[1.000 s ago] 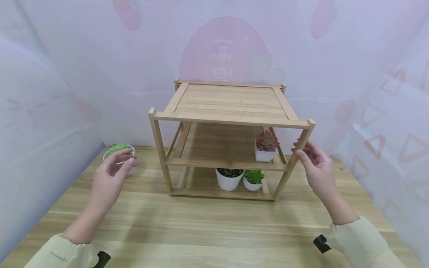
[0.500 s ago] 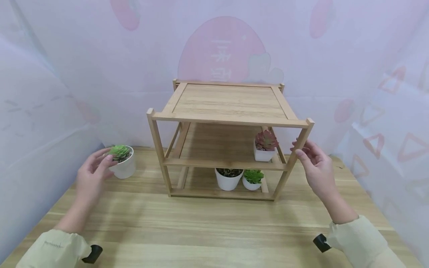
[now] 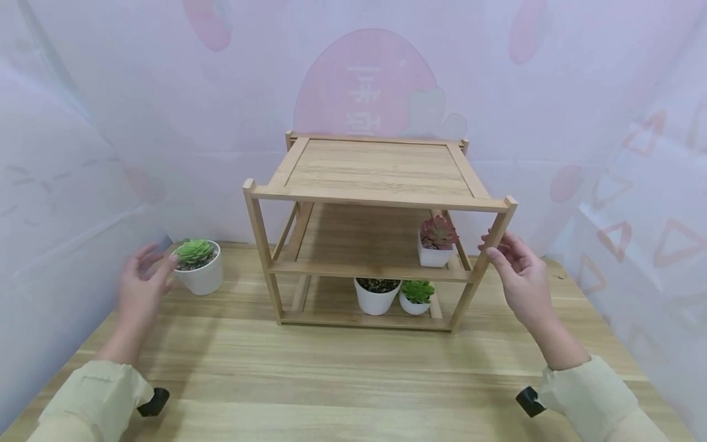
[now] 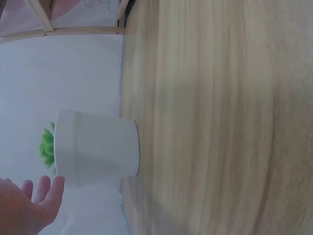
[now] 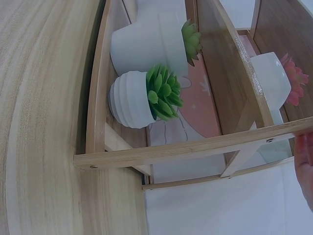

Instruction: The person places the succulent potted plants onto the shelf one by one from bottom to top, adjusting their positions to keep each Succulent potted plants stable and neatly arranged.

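My left hand point(image 3: 139, 288), slightly blurred, is beside a white round pot point(image 3: 205, 277) with a green succulent point(image 3: 194, 253) at the table's left. Its fingers are spread and hold nothing; in the left wrist view the fingertips point(image 4: 53, 192) overlap the pot's rim. My right hand point(image 3: 521, 279) holds the front right post point(image 3: 483, 263) of a three-tier wooden shelf point(image 3: 381, 169), thumb in front, some fingers hidden behind. The middle tier bears a red succulent in a square white pot point(image 3: 434, 255). Below it stand a white pot point(image 3: 378, 301) and a smaller ribbed pot point(image 5: 129, 100) with a green succulent.
The shelf stands toward the back of a wood-grain table point(image 3: 342, 380). Pale printed cloth point(image 3: 221, 116) hangs behind and on both sides, close to the left hand's outer side. Dark wrist straps point(image 3: 153, 403) show at both sleeves.
My left hand has moved left and slightly down, from in front of the potted succulent to its left side, uncovering the plant. My right hand has stayed at the shelf post.
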### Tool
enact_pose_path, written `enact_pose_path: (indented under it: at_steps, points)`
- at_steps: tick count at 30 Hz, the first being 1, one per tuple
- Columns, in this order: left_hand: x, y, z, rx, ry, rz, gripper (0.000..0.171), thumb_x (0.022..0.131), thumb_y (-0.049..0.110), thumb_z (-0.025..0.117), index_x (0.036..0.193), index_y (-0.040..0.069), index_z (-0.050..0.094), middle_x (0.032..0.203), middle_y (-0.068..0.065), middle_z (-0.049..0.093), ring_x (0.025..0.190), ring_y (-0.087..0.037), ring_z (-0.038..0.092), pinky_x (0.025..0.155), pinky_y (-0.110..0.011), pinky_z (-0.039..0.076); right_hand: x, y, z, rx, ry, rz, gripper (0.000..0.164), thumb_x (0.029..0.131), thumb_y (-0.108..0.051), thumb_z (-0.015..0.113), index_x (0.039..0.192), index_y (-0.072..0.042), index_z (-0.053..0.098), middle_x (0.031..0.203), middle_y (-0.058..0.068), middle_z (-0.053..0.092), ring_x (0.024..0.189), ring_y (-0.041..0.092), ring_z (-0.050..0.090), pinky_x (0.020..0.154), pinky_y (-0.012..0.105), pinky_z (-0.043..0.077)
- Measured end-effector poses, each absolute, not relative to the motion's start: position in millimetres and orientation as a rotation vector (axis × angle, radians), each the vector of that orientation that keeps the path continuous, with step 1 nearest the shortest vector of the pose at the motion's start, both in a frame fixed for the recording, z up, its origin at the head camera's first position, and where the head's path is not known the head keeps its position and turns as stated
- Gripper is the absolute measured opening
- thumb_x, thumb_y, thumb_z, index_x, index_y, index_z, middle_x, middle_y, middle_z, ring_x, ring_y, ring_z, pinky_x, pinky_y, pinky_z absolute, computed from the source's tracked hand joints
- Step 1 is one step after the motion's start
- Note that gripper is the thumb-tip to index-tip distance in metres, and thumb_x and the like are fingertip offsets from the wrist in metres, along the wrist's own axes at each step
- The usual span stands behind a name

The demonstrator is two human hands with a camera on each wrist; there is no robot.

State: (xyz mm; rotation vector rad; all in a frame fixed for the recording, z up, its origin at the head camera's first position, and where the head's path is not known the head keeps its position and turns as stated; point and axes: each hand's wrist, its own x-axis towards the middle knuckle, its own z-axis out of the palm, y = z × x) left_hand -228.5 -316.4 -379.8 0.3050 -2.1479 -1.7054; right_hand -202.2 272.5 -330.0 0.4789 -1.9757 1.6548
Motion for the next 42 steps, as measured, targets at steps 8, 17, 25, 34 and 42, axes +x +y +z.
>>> enact_pose_path:
  at_steps: [8,17,25,34,42]
  points:
    - [-239.1,-319.8,-394.5,0.367,-2.407,-1.467,0.096,0.097,0.042,0.069,0.164,0.007,0.011,0.163,-0.028,0.023,0.138,-0.051,0.039,0.098,-0.044,0.049,-202.2,271.3,-330.4,0.479,-1.972,1.654,0.034,0.103,0.002,0.056,0.137,0.005,0.057,0.113,-0.006,0.071,0.103,0.008,0.066,0.091,0.015,0.052]
    - [-247.8,-319.9,-403.3,0.482,-2.419,-1.523,0.105,0.095,0.039,0.072,0.164,0.005,0.000,0.163,-0.032,0.017,0.140,-0.052,0.035,0.111,-0.060,0.037,-202.0,270.6,-330.1,0.479,-1.968,1.653,0.033,0.103,0.003,0.056,0.136,0.005,0.058,0.111,-0.006,0.071,0.102,0.008,0.066,0.090,0.015,0.052]
    - [-261.1,-309.4,-405.3,0.564,-2.319,-1.596,0.113,0.090,0.033,0.079,0.163,0.004,-0.002,0.165,-0.028,0.014,0.149,-0.044,0.022,0.122,-0.051,0.022,-201.7,270.5,-330.3,0.480,-1.964,1.655,0.038,0.103,0.004,0.056,0.138,0.017,0.050,0.111,-0.006,0.071,0.102,0.008,0.066,0.090,0.015,0.052]
    - [-268.8,-299.0,-405.7,0.647,-2.235,-1.604,0.112,0.084,0.024,0.085,0.161,-0.001,0.009,0.163,-0.027,0.021,0.149,-0.040,0.025,0.123,-0.044,0.023,-201.4,271.2,-330.7,0.479,-1.972,1.645,0.037,0.103,0.003,0.055,0.139,0.010,0.054,0.113,-0.006,0.070,0.102,0.009,0.066,0.091,0.015,0.052]
    - [-274.2,-296.7,-409.6,0.658,-2.193,-1.603,0.111,0.081,0.018,0.088,0.160,-0.002,0.013,0.162,-0.025,0.024,0.149,-0.037,0.027,0.123,-0.039,0.023,-201.9,272.1,-331.1,0.481,-1.971,1.646,0.036,0.103,0.002,0.056,0.139,0.005,0.055,0.113,-0.004,0.070,0.102,0.009,0.066,0.091,0.015,0.052]
